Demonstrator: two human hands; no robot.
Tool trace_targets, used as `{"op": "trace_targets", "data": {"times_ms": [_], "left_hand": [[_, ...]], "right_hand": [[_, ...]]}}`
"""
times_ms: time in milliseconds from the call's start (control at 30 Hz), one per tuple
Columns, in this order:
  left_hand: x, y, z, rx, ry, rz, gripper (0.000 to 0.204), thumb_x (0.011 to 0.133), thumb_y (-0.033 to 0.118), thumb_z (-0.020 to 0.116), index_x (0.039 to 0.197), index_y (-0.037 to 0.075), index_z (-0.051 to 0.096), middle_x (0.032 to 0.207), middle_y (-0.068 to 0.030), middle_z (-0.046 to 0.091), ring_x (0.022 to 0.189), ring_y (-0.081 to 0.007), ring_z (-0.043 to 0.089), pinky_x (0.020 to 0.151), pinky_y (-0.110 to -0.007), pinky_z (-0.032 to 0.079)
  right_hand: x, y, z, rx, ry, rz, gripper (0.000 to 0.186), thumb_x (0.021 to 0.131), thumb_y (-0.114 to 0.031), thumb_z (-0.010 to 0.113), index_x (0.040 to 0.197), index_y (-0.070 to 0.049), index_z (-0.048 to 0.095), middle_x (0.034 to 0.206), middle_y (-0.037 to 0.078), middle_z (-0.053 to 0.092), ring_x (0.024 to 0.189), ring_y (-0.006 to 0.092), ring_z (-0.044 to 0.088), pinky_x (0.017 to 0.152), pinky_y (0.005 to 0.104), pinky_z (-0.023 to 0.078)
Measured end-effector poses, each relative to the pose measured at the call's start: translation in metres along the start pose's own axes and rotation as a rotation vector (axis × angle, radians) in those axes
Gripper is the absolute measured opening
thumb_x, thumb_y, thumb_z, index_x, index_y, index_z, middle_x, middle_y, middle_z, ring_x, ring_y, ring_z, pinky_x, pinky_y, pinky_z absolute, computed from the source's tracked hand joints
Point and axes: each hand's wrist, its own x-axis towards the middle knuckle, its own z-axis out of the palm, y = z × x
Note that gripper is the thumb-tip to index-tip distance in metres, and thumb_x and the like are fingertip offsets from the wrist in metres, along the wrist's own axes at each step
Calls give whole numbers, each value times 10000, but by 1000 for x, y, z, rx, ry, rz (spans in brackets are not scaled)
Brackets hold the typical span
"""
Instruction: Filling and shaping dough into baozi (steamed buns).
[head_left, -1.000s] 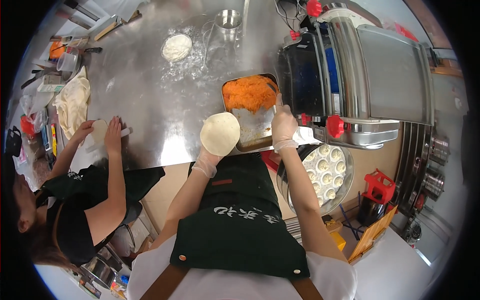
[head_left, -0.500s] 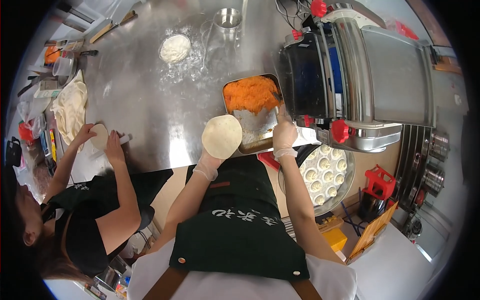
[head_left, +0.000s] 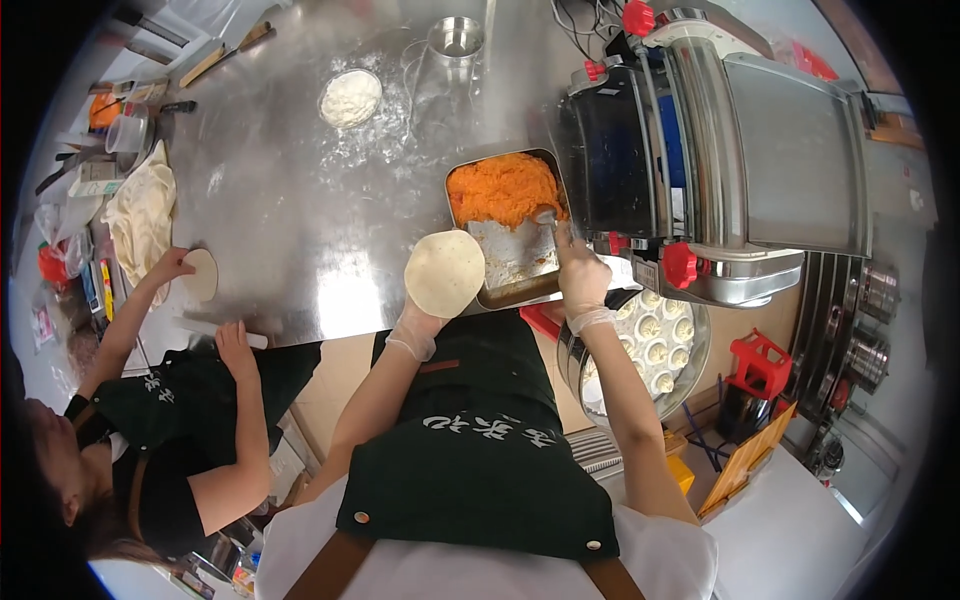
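A round, flat dough wrapper (head_left: 445,274) rests on my left hand (head_left: 422,322), which supports it from below; the fingers are hidden under the dough. My right hand (head_left: 584,272), in a clear glove, is closed around the handle of a metal spoon (head_left: 545,214). The spoon's bowl touches the lower right edge of the orange shredded filling (head_left: 503,187). That filling fills the far part of a rectangular metal tray (head_left: 512,262), whose near part is bare but smeared. The wrapper overlaps the tray's near left corner.
A steamer (head_left: 703,372) of pleated buns stands below my right forearm. Right of the tray is a dough-rolling machine (head_left: 700,150). Flour (head_left: 350,98) and a metal cup (head_left: 457,37) sit farther back. At left, a co-worker's hand (head_left: 172,265) touches another wrapper (head_left: 201,275), near a rolling pin (head_left: 228,333).
My right hand has shifted slightly nearer and right, and the spoon has come to the filling's near edge. My left hand stays put. The co-worker's right hand has drawn back to the rolling pin.
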Motion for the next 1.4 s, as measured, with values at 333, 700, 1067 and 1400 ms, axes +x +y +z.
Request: {"op": "trace_targets", "data": {"times_ms": [333,700,1067,1400], "left_hand": [[-1,-1,-3,-29,16,-8,511,999,445,418,1315,58,527,1285,-122,601,1164,-273,597,992,-441,500],[2,-2,-1,-15,-37,9,514,994,452,428,1310,60,530,1283,-120,602,1159,-279,598,986,-440,503],[7,17,13,-32,23,66,438,989,350,428,1277,42,547,1255,-149,609,1145,-303,601,998,-435,495],[-12,-14,151,-18,24,149,182,890,212,540,903,35,580,845,-68,597,791,-184,593,684,-318,509]], "right_hand": [[2,12,24,124,-201,92,530,833,-51,542,1341,-202,522,762,99,626,568,258,663,494,382,528],[-16,14,54,1015,-340,398,469,892,-20,531,1351,-118,552,742,73,636,578,201,578,529,315,442],[-19,-27,-25,1803,-642,768,367,941,-8,513,1301,-11,585,715,-40,527,510,25,383,436,190,285],[-44,-102,-81,430,300,86,633,737,45,583,1343,-136,578,836,29,622,531,183,577,458,308,478]]}}
